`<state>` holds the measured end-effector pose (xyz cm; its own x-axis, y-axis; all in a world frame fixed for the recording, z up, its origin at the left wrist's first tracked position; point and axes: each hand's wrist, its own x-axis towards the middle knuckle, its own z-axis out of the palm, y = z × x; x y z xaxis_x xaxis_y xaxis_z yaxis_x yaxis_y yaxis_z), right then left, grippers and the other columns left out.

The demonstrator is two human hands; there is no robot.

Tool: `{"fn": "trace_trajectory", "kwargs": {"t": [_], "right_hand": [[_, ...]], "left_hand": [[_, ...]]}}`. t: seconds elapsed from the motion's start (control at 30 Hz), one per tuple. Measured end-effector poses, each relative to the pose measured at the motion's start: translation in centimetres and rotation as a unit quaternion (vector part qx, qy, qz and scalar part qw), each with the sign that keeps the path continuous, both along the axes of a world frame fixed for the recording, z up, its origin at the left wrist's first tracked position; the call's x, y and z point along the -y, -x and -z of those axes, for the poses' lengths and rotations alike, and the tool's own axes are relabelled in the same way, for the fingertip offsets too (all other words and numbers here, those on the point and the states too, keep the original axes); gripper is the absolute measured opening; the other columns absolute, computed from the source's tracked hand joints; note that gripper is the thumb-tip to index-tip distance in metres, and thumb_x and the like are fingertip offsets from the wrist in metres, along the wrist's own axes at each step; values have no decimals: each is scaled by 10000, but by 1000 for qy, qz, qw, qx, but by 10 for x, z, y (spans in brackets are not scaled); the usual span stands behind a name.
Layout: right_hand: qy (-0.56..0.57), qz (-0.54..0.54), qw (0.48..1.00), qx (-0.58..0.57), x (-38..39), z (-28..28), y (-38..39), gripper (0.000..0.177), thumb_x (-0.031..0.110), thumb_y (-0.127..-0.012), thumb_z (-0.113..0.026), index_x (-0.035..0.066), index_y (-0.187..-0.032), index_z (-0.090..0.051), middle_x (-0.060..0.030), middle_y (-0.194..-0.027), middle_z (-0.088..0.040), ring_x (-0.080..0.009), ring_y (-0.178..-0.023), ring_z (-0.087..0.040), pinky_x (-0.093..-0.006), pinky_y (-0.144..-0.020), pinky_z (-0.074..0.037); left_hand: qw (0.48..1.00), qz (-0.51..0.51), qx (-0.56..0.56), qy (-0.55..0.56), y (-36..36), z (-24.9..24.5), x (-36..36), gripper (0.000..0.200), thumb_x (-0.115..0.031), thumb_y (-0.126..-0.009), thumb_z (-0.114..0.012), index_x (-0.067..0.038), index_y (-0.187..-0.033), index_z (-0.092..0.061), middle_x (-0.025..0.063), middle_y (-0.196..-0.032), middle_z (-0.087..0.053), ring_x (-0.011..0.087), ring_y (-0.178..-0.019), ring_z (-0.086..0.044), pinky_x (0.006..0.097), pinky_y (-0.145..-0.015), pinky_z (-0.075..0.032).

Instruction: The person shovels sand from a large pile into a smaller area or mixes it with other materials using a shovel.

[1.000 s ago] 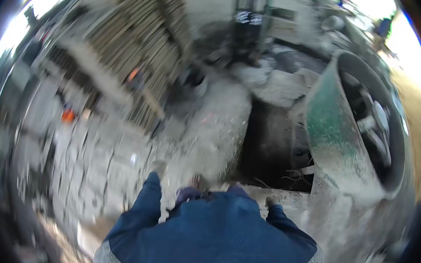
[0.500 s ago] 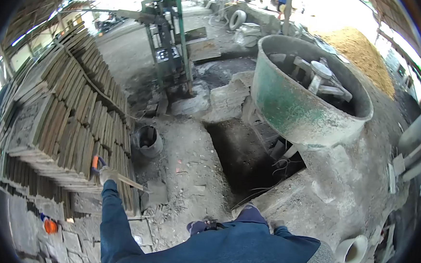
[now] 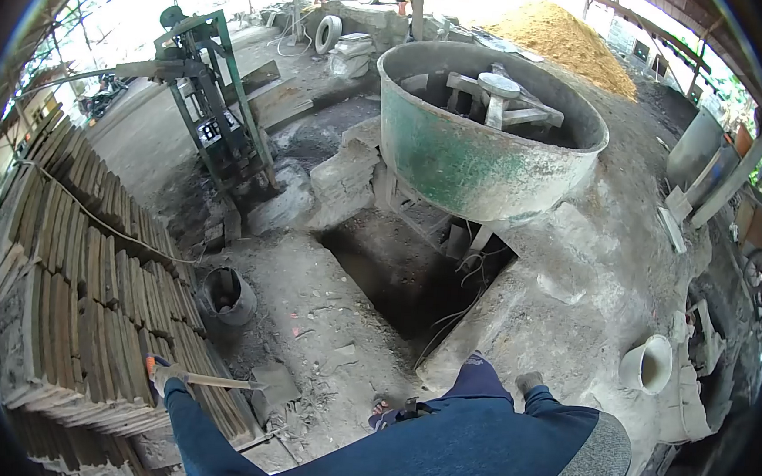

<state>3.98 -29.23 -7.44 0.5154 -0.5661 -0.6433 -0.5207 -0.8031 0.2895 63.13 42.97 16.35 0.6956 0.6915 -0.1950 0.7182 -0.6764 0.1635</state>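
Note:
My left hand (image 3: 169,377), in a pale glove, is wrapped round the grip end of a shovel (image 3: 225,383) with an orange handle end. The wooden shaft runs right to a flat grey blade on the dirt floor, beside the stacked boards (image 3: 107,300). My right hand (image 3: 529,383) is low on my right, past my bent knee and over the grey ground; its fingers are too small to make out. Ahead of my knee lies a dark rectangular pit (image 3: 396,282).
Beyond the pit stands a large green mixing drum (image 3: 481,170) with metal arms inside. A bucket (image 3: 229,297) sits by the boards, and a white bucket (image 3: 648,365) at right. A green-framed machine (image 3: 210,105), tyre (image 3: 328,34) and sand pile (image 3: 567,44) are farther back.
My view has turned to the right, so the drum, pit and boards sit farther left. My left hand still grips the shovel, and its blade stays on the floor.

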Motion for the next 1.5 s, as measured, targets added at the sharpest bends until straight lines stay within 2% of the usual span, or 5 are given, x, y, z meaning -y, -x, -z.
{"fn": "trace_trajectory", "kwargs": {"t": [0.5, 0.87, 0.97, 1.23, 1.5], "right_hand": [[-6, -48, 999, -25, -15, -44, -41, 334, 204, -888, -432, 57, -989, -714, -156, -1050, -682, -273, -994, -671, -395, -832, -524], [-67, 316, 911, 256, 43, 90, -47, 284, 207, -818, -515, 32, -916, -716, -200, -969, -673, -319, -989, -660, -386, -852, -519], [16, -81, 994, 71, 12, 45, -60, 281, 205, -857, -510, 95, -1000, -725, -152, -1056, -677, -291, -995, -668, -398, -837, -528], [26, -125, 990, 60, 3, 90, -47, 231, 226, -869, -525, 183, -943, -739, -60, -997, -715, -244, -928, -696, -414, -733, -548], [-3, -64, 994, 86, -23, 47, -20, 236, 208, -852, -525, 177, -945, -739, -81, -986, -711, -256, -906, -694, -444, -693, -541]], "left_hand": [[996, -40, -7, -74, -29, 22, -29, 604, -387, -857, -632, -99, -1357, -454, 116, -1320, -524, 256, -1139, -583, 393, -946, -500], [987, 59, -10, -150, 3, 0, -26, 576, -401, -804, -673, -107, -1278, -529, 108, -1295, -568, 246, -1134, -592, 363, -926, -506], [987, 98, 92, -88, -1, 47, -41, 534, -390, -766, -706, -81, -1185, -585, 157, -1137, -646, 263, -1035, -643, 398, -863, -521], [836, 149, 194, 491, 32, 131, 49, 126, 28, -784, -570, 5, -881, -646, 48, -739, -618, 135, -635, -567, 316, -579, -480], [807, 243, 72, 534, 77, 28, 241, 63, 23, -776, -644, -3, -810, -597, 72, -655, -580, 179, -548, -590, 322, -473, -463]]}}
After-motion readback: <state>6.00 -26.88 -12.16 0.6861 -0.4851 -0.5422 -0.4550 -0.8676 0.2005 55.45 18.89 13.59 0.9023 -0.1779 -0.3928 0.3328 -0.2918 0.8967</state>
